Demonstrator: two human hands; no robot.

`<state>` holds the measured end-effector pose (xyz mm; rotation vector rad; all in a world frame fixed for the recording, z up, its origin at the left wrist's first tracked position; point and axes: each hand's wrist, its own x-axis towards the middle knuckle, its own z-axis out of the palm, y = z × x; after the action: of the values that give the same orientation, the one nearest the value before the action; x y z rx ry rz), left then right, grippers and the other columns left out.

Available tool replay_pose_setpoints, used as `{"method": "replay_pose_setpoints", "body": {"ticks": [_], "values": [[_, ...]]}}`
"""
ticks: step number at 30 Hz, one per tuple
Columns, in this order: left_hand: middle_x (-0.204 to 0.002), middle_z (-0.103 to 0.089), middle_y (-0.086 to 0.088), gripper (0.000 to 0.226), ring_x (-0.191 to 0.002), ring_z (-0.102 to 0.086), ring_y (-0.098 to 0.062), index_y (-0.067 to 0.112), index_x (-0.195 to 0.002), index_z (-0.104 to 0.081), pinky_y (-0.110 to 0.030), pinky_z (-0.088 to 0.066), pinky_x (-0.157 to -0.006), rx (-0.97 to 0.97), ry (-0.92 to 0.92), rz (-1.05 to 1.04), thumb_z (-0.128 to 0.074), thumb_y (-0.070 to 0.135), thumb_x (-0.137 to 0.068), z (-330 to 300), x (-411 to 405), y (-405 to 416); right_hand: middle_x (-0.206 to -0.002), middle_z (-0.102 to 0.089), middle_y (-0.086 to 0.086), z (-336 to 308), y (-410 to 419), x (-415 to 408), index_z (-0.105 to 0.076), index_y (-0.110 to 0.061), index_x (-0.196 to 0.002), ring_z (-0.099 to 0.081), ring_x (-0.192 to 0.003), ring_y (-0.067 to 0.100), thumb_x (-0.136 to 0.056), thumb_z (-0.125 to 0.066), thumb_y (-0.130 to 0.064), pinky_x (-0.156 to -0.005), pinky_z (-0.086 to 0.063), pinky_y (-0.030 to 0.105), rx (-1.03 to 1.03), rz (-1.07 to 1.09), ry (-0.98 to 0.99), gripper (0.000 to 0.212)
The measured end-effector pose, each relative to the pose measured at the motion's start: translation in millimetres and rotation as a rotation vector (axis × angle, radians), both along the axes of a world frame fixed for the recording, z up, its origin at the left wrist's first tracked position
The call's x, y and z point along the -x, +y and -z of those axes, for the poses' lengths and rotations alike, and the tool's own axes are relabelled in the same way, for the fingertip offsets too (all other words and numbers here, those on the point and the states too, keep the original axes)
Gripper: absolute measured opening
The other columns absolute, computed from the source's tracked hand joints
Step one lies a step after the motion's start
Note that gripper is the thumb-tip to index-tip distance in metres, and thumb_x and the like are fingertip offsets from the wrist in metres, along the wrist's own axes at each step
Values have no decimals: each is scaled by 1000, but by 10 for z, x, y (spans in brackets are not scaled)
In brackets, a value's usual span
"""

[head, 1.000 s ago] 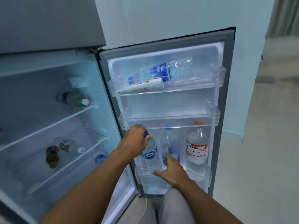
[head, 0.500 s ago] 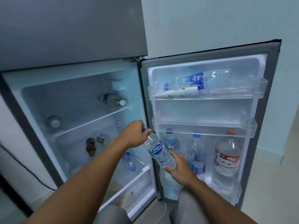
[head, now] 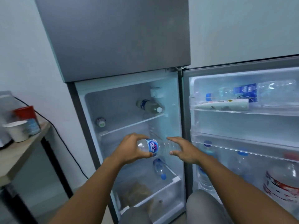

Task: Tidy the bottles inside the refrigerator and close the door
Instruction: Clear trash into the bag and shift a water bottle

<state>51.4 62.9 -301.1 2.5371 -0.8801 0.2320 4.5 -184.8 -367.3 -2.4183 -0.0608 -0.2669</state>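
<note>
I hold a clear water bottle with a blue label sideways in front of the open fridge compartment. My left hand grips its neck end. My right hand is at its base, fingers straight above and thumb below. Another bottle lies on the top shelf, and one with a blue cap lies on a lower shelf. The open door carries a lying bottle in its top rack. Its bottom rack holds upright bottles, among them a red-labelled one.
A white tube lies in the door's top rack. A small jar stands at the back of the top shelf. A drawer sits at the fridge bottom. At left, a wooden table carries a white cup and a red cup.
The blue-labelled bottle has come out of the door's bottom rack, tipped sideways and moved left before the fridge compartment. My view has swung left.
</note>
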Motion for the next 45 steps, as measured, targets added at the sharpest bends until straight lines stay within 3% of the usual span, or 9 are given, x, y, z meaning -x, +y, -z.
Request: {"method": "replay_pose_setpoints", "body": {"ticks": [5, 9, 12, 17, 24, 27, 34, 40, 45], "values": [[-81, -75, 0, 58, -70, -72, -23, 28, -106, -73, -39, -61, -70, 425, 94, -123, -91, 46, -53, 16, -63, 180, -152, -35, 1, -271, 222, -459, -38, -19, -150, -37, -140, 18, -93, -67, -24, -113, -24, 23, -20, -11, -90, 64], [-69, -72, -8, 42, -52, -66, -15, 31, -94, -67, -27, -55, -50, 615, 43, -208, -91, 16, -63, -19, -226, 203, -153, -38, 4, -381, 394, -990, -42, -18, -148, -41, -138, 22, -91, -70, -27, -117, -33, 37, -71, -22, -154, 65], [-70, -68, 13, 39, -64, -67, 2, 35, -90, -65, -13, -51, -53, 646, -61, -273, -89, 17, -65, -10, -434, 228, -151, -41, 5, -485, 502, -1382, -43, -19, -147, -45, -134, 25, -90, -71, -27, -114, -36, 38, -85, -55, -184, 64], [-80, -72, 6, 33, -69, -66, -1, 29, -96, -71, -15, -50, -60, 840, -78, -508, -87, 33, -68, -19, -811, 239, -141, -47, -3, -627, 498, -1918, -46, -26, -144, -51, -124, 14, -92, -68, -31, -103, -43, 29, -208, -133, -173, 57], [-114, -67, 5, 48, -91, -60, -6, 22, -115, -69, -7, -39, -67, 814, -129, -616, -84, 32, -71, -7, -1326, 80, -157, -36, 3, -586, 613, -2348, -39, -15, -149, -37, -142, 20, -101, -48, -38, -115, -29, 29, 11, -136, -46, 54], [-134, -58, 4, 56, -111, -53, -7, 22, -130, -61, -19, -42, -90, 796, -138, -626, -80, 28, -79, 59, -1464, 28, -161, -28, 7, -527, 614, -2455, -29, -11, -153, -20, -150, 22, -104, -31, -48, -123, -9, 35, 287, -134, -13, 61], [-155, -35, 2, 56, -143, -27, -9, 19, -149, -36, -16, -16, -112, 632, -113, -534, -58, 23, -97, 201, -1636, -28, -160, -31, 1, -225, 537, -2459, -35, -18, -152, -23, -149, 16, -68, 18, -83, -120, -9, 28, 345, -63, -203, 118], [-149, -43, -8, 52, -147, -20, -25, 14, -139, -48, -26, 17, -119, 459, -351, -696, -58, 39, -95, 274, -1820, -52, -164, -22, -3, -255, 531, -2446, -27, -20, -155, -14, -151, 14, -95, -24, -67, -122, -6, 28, 346, -61, -152, 76], [-117, -59, -21, 55, -119, -48, -38, -4, -115, -58, -52, -29, -113, 466, -419, -888, -72, 37, -82, 201, -2060, -26, -164, -22, -4, -269, 539, -2445, -26, -20, -156, -12, -151, 12, -94, -27, -69, -122, -5, 28, 334, -60, -144, 78]]}}
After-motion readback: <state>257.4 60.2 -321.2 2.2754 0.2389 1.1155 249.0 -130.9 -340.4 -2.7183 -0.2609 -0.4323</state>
